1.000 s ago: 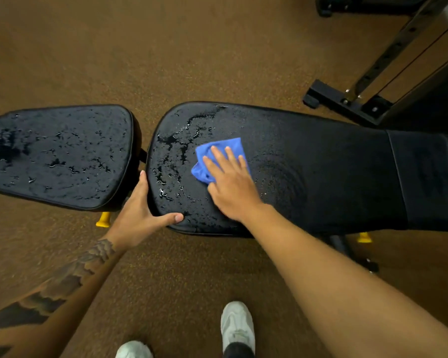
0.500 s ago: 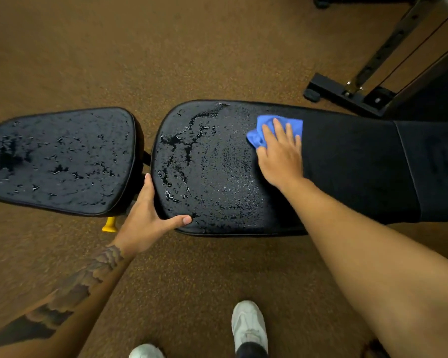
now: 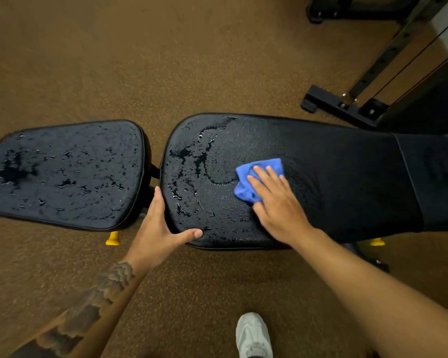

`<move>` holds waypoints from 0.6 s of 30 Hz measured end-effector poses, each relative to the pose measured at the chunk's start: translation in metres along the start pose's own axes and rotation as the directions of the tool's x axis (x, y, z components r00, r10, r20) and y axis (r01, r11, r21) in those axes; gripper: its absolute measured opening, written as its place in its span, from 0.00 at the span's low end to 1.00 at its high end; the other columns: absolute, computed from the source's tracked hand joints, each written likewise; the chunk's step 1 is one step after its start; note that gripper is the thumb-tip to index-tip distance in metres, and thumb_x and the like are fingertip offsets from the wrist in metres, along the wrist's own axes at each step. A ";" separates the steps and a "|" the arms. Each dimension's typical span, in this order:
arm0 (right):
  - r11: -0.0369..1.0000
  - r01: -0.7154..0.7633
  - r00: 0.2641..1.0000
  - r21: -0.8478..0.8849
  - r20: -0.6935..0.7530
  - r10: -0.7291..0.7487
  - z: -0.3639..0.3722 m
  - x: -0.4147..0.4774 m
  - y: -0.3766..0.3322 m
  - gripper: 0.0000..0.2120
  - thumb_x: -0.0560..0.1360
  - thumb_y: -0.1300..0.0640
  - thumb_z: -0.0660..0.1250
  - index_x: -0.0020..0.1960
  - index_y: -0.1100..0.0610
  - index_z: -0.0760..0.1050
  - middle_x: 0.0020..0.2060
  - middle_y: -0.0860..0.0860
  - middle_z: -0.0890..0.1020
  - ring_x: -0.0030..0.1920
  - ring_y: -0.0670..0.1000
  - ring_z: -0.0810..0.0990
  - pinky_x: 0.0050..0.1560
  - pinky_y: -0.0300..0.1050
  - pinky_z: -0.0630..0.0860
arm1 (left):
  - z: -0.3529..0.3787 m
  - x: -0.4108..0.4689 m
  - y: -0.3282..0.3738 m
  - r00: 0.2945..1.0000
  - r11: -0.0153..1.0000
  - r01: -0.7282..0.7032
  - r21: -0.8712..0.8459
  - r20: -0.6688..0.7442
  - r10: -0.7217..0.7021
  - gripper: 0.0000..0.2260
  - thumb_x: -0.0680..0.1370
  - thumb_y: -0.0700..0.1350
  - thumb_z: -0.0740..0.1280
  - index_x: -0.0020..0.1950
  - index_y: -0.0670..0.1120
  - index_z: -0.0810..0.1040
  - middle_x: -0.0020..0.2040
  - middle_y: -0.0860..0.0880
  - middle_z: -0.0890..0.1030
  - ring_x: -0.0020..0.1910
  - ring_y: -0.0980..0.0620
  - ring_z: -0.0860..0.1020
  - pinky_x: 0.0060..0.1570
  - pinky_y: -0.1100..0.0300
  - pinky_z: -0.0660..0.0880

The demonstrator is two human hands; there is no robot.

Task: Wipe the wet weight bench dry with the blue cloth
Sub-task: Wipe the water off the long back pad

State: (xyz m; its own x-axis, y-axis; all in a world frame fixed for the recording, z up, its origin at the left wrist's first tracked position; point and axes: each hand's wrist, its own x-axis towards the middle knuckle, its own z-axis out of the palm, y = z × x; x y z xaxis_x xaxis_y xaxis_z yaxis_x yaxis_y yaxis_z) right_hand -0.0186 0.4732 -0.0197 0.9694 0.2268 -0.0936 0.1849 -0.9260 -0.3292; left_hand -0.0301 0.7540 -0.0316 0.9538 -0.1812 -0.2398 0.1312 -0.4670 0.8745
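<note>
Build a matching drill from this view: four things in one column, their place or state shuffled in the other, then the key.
1 left hand
2 right hand
3 small pad
4 white shoe

A beaded with water all over
B pressed flat on the blue cloth
C on the brown floor
D holds the near corner of the long pad

Pairs: 1-D, 2-B, 3-A, 4-C

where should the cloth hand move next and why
Probably sweep the right hand and blue cloth leftward over the back pad: beaded water lies left of the cloth, toward the end the left hand grips, while the pad to its right looks matte and dry. The seat pad is wet too.
</note>
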 end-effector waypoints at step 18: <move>0.989 0.126 0.989 0.074 0.066 -0.131 0.002 0.123 -0.063 0.27 0.75 0.54 0.51 0.75 0.53 0.61 0.76 0.50 0.57 0.77 0.56 0.51 0.74 0.56 0.44 | 0.001 0.002 -0.006 0.999 0.999 -0.022 0.044 -0.043 0.024 0.56 0.61 0.59 0.81 0.79 0.52 0.50 0.76 0.54 0.61 0.75 0.58 0.60 0.74 0.52 0.61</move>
State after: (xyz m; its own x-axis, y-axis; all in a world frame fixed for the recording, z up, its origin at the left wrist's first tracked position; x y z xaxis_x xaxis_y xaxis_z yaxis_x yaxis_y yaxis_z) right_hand 0.0887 0.5607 -0.0127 0.9239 0.3660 -0.1116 0.2936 -0.8652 -0.4066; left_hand -0.0289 0.7556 -0.0373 0.9673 -0.1550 -0.2007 0.0983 -0.5004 0.8602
